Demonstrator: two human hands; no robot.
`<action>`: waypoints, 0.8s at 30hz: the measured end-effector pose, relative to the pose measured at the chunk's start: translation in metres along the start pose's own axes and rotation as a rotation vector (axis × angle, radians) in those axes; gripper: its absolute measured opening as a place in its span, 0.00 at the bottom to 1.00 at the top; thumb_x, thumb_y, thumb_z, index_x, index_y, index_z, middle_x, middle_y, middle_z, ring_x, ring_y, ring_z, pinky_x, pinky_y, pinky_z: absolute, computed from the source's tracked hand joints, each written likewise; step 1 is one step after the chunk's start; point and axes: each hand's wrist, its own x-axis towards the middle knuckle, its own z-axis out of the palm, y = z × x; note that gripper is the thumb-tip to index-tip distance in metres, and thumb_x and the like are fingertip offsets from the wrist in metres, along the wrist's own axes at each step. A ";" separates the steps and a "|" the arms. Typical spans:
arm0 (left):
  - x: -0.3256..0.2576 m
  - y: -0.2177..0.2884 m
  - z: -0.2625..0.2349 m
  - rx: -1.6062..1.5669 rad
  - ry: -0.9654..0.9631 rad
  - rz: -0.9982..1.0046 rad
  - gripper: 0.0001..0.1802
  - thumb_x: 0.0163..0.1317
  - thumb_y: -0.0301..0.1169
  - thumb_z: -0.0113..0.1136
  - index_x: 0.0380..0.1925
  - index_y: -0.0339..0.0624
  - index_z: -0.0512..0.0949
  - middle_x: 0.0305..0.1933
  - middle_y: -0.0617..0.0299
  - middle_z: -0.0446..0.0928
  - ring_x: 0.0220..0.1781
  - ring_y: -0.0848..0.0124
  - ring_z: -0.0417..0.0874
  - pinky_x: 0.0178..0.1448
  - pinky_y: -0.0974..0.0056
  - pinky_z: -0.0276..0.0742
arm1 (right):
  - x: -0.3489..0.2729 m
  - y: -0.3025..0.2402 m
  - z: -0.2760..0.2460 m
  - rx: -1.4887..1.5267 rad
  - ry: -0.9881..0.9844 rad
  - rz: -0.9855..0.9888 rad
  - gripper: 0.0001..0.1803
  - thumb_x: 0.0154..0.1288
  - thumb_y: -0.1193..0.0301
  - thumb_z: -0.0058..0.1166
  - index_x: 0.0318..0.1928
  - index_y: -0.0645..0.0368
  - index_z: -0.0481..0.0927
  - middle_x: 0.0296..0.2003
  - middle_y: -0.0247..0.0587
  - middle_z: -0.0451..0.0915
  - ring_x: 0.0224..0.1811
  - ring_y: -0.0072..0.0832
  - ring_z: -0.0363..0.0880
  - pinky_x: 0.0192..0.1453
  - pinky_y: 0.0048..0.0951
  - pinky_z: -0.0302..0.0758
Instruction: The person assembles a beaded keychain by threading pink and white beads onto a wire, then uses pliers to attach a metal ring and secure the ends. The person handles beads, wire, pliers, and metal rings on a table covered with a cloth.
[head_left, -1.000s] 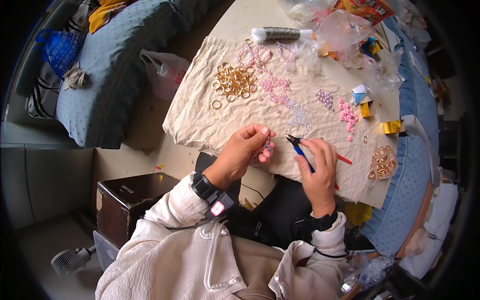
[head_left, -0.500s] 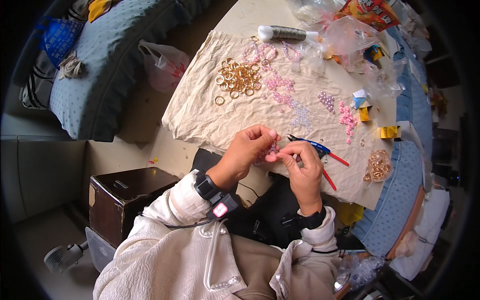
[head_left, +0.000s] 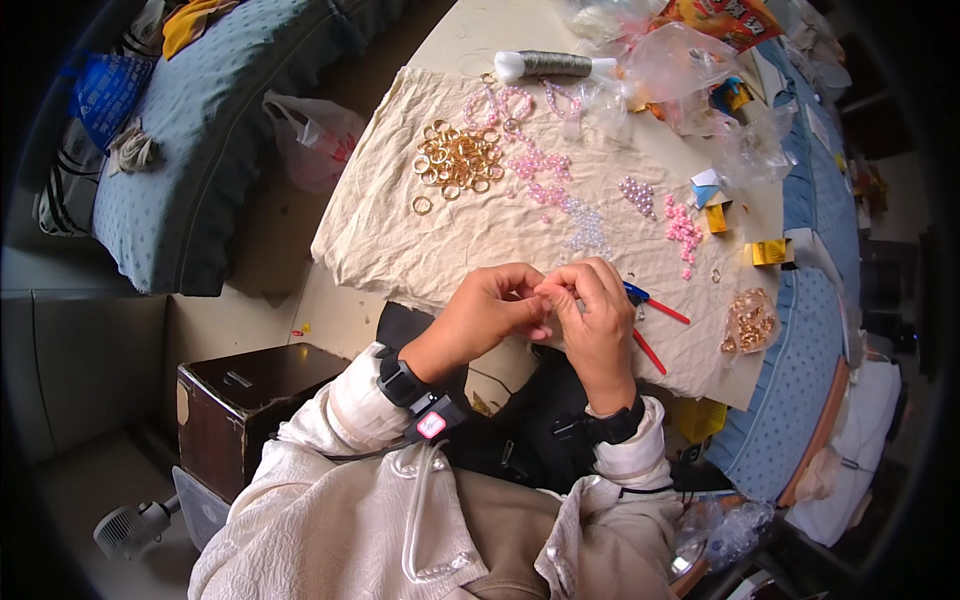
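Observation:
My left hand and my right hand meet in front of the cloth's near edge, fingertips touching. The left fingers are curled round pinkish beads, now mostly hidden behind the fingers. On the right, thumb and forefinger pinch together; whatever lies between them is too small to make out. Pliers with red and blue handles lie partly behind my right hand. Farther off on the beige cloth are gold rings, pink beads, clear beads, purple beads and bright pink beads.
A bag of gold metal pieces sits at the cloth's right edge. Beyond the beads are pink beaded loops and a spool of grey thread or wire. Plastic bags and small yellow boxes occupy the right side.
My right hand has moved left and up against the left fingertips, covering the beads that showed before. The view has shifted slightly, so the table appears farther left.

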 end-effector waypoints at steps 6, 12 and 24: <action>0.003 0.005 -0.011 -0.252 0.104 -0.033 0.08 0.74 0.28 0.65 0.44 0.35 0.79 0.40 0.53 0.87 0.38 0.67 0.92 0.41 0.69 0.90 | -0.009 0.007 -0.031 0.024 0.082 0.178 0.10 0.69 0.73 0.67 0.48 0.60 0.83 0.38 0.38 0.80 0.37 0.30 0.78 0.40 0.29 0.74; 0.006 -0.004 -0.001 -0.274 0.067 -0.042 0.08 0.73 0.29 0.66 0.44 0.36 0.80 0.41 0.54 0.87 0.38 0.69 0.91 0.42 0.69 0.89 | -0.017 0.006 -0.016 0.389 -0.093 0.329 0.15 0.69 0.72 0.69 0.53 0.60 0.84 0.39 0.35 0.82 0.35 0.20 0.74 0.39 0.24 0.73; 0.000 0.008 -0.005 -0.047 -0.041 -0.119 0.10 0.74 0.29 0.65 0.46 0.33 0.82 0.40 0.59 0.86 0.38 0.73 0.89 0.43 0.69 0.88 | -0.006 0.008 -0.012 0.307 -0.150 0.302 0.07 0.66 0.73 0.69 0.35 0.63 0.84 0.32 0.35 0.83 0.30 0.20 0.76 0.37 0.25 0.74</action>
